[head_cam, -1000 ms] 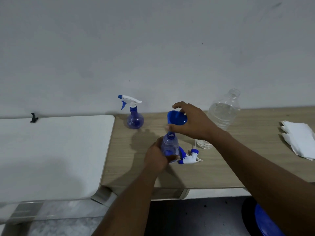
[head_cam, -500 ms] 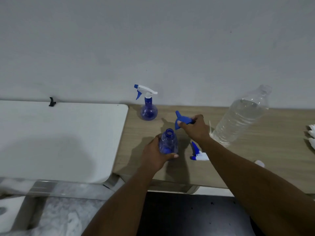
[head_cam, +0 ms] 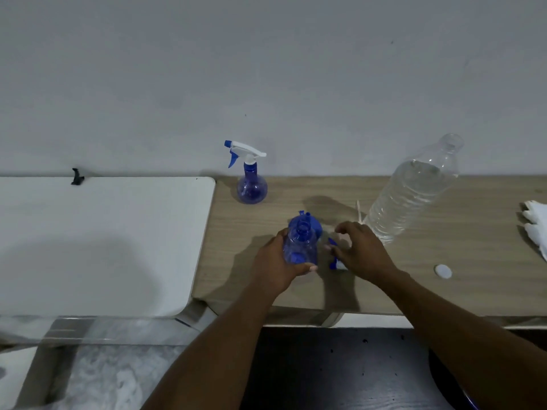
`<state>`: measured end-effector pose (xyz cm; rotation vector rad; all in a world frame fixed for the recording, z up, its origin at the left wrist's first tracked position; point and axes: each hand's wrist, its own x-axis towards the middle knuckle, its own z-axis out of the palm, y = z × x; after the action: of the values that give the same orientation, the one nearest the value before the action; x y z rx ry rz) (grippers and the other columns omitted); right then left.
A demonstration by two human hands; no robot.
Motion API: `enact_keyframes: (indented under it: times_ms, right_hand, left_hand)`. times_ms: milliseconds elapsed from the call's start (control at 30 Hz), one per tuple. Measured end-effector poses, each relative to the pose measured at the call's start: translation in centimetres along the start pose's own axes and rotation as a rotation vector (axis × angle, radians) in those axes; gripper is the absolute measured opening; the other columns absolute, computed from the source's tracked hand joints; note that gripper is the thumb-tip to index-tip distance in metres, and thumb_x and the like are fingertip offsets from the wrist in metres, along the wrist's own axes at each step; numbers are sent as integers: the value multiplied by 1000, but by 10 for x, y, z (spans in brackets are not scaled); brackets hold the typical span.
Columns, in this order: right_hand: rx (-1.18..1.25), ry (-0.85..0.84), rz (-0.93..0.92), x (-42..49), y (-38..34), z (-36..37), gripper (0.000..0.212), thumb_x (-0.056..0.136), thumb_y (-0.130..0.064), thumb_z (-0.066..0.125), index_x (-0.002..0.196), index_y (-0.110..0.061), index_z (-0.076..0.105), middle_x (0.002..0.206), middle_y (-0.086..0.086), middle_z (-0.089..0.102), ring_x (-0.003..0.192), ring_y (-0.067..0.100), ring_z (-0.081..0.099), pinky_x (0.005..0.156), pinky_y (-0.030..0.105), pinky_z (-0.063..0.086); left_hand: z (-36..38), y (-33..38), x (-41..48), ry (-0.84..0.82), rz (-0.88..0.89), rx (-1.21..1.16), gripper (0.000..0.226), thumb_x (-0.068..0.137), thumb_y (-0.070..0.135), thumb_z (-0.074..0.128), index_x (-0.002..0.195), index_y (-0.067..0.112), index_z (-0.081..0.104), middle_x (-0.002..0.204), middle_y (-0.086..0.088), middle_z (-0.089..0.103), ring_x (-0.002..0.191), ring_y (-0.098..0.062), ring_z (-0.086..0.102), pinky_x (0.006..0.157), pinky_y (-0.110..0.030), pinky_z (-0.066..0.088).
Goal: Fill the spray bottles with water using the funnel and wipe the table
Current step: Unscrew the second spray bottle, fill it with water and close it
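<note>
My left hand grips a small blue spray bottle with no top, standing upright on the wooden table. The blue funnel lies on the table just behind that bottle. My right hand hovers with curled, spread fingers over the loose blue-and-white spray head, which lies on the table and is mostly hidden under the hand. A second blue spray bottle with its white trigger top on stands at the back by the wall. A large clear water bottle, uncapped, stands to the right.
A white bottle cap lies right of my right arm. A white cloth sits at the table's right edge. A white table adjoins on the left, with a black clip at its back.
My right hand lifted the funnel off the open bottle, laid it behind the bottle, and came down over the loose spray head. My left hand kept hold of the bottle.
</note>
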<state>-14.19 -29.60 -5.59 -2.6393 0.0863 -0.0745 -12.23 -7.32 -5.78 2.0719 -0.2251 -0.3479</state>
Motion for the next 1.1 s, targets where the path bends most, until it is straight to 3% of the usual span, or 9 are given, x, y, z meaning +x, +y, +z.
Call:
enact_keyframes:
  times_ms: [100, 233, 400, 600, 700, 800, 967, 1100]
  right_hand:
    - [-172, -68, -67, -30, 19, 1, 55, 81, -51, 72, 125, -21, 58, 125, 1, 61, 115, 20, 52, 94, 37, 45]
    - [-309, -117, -91, -41, 29, 7, 58, 82, -51, 70, 131, -24, 56, 138, 0, 54, 130, 22, 43, 103, 40, 41]
    - [-456, -79, -288, -35, 28, -2, 42, 80, -37, 76, 116, -17, 67, 115, 6, 69, 108, 29, 59, 84, 43, 51]
    - [-283, 181, -295, -17, 12, -24, 30, 87, -17, 67, 117, -13, 62, 106, 8, 63, 95, 26, 57, 80, 38, 46]
    - [-168, 334, -304, -2, -7, -53, 24, 94, -9, 55, 118, -6, 59, 101, 11, 60, 85, 24, 53, 72, 38, 46]
    - [-160, 422, -308, 14, -26, -88, 29, 89, 1, 57, 117, -6, 58, 96, 9, 61, 80, 23, 54, 66, 38, 48]
    - [-115, 527, -421, 26, -60, -139, 27, 90, 1, 57, 117, -5, 55, 98, 11, 63, 79, 23, 58, 63, 37, 50]
    - [-51, 601, -478, 30, -87, -165, 25, 93, -2, 51, 117, -1, 58, 104, 13, 65, 82, 23, 60, 67, 34, 49]
  left_hand:
    - [7, 3, 2, 1, -15, 9, 85, 59, 41, 92, 133, 30, 51, 122, 13, 63, 109, -8, 60, 99, -34, 50]
    - [12, 8, 2, -5, -21, 30, 89, 59, 41, 92, 136, 28, 50, 124, 14, 62, 111, -7, 58, 95, -25, 45]
    - [13, 9, 3, -6, -14, 35, 86, 60, 41, 92, 134, 26, 51, 122, 9, 64, 109, -9, 61, 94, -27, 47]
    - [16, 9, 5, -5, -36, 18, 91, 57, 42, 93, 136, 28, 49, 126, 9, 63, 113, -12, 60, 102, -39, 49]
    - [18, 10, 7, -5, -24, 43, 93, 55, 48, 92, 135, 30, 49, 127, 10, 63, 114, -11, 59, 102, -37, 48]
    - [20, 12, 9, -24, -30, 28, 91, 53, 51, 91, 132, 35, 50, 126, 13, 64, 112, -9, 60, 101, -36, 49]
    - [23, 17, 14, -37, -49, 27, 85, 54, 46, 91, 128, 40, 50, 119, 14, 65, 108, -10, 62, 100, -38, 50]
    - [28, 19, 18, -65, -94, 11, 94, 45, 67, 80, 129, 40, 49, 121, 12, 64, 109, -12, 62, 102, -40, 50]
